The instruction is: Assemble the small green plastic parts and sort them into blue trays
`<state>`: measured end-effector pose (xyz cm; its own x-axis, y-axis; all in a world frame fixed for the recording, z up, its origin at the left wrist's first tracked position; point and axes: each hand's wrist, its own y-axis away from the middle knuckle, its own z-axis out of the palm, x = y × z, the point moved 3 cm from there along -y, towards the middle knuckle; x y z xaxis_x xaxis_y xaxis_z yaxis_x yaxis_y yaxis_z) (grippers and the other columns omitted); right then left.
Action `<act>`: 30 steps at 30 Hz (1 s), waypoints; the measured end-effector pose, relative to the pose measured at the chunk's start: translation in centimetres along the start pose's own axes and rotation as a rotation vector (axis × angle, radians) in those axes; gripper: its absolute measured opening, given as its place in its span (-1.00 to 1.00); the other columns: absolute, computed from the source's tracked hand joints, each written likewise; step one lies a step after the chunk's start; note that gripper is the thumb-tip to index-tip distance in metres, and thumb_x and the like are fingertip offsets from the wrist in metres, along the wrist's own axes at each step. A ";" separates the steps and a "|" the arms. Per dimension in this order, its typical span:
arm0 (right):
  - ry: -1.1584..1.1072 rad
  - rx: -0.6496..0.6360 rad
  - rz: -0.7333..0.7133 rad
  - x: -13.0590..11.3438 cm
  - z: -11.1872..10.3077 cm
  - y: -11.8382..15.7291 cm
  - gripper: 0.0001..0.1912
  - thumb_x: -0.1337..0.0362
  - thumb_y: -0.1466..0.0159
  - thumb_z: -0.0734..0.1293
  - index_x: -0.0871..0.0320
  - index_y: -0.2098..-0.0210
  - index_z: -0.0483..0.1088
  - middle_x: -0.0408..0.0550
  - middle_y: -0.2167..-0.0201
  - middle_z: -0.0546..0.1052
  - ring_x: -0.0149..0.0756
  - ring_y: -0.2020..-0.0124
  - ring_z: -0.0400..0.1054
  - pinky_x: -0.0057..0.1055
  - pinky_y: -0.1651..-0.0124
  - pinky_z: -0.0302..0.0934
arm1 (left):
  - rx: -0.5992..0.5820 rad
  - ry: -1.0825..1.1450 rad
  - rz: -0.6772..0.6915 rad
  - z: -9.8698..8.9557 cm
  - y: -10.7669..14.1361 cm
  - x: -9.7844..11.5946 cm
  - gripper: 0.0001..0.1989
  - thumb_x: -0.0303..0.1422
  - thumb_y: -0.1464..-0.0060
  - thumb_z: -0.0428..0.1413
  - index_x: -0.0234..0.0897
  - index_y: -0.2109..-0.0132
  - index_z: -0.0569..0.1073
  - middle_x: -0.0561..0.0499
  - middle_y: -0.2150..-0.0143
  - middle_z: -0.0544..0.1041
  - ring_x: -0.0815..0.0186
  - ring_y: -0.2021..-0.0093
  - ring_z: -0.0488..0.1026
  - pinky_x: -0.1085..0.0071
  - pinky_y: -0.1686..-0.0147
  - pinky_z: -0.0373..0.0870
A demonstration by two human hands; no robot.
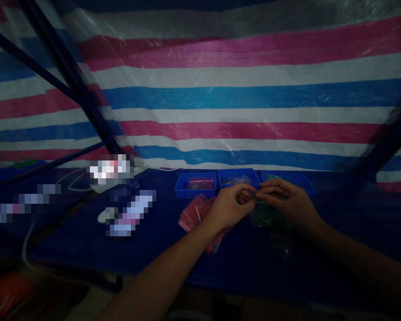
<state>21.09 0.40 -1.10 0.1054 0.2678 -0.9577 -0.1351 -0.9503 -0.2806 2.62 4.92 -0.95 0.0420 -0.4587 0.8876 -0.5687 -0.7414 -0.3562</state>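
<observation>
My left hand point(232, 206) and my right hand point(289, 203) meet over the front of the blue bins, fingertips almost touching. The fingers of both are curled in a pinch. Whatever lies between them is too small and dark to make out. Beneath my left hand and forearm lies a pile of red plastic packets point(195, 213), partly covered by the arm. Under my right hand are dark green plastic packets point(270, 216), dim and half hidden by the fingers.
Three blue bins stand along the back: the left bin point(182, 191) with pinkish packets, the middle bin point(239, 173) with clear ones, the right bin point(307, 183) with greenish contents. A white mouse-shaped object point(104, 216) sits left on the blue table point(160, 254). A striped sheet point(254, 98) hangs behind.
</observation>
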 end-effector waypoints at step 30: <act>0.159 -0.151 -0.017 0.3 0.0 -0.2 -0.65 -0.08 -0.16 0.54 0.04 0.25 0.62 -0.03 0.24 0.68 -0.07 0.19 0.57 -0.19 0.08 0.46 | 0.070 0.070 0.026 -0.7 0.1 1.0 -0.60 -0.38 -0.18 0.26 -0.28 -0.13 0.41 0.01 0.26 0.59 0.32 0.26 0.55 0.39 0.17 0.46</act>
<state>21.15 0.63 -1.31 0.2625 0.2671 -0.9272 0.0161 -0.9620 -0.2725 2.00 4.77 0.09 -0.0311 -0.4448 0.8951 -0.5099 -0.7632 -0.3970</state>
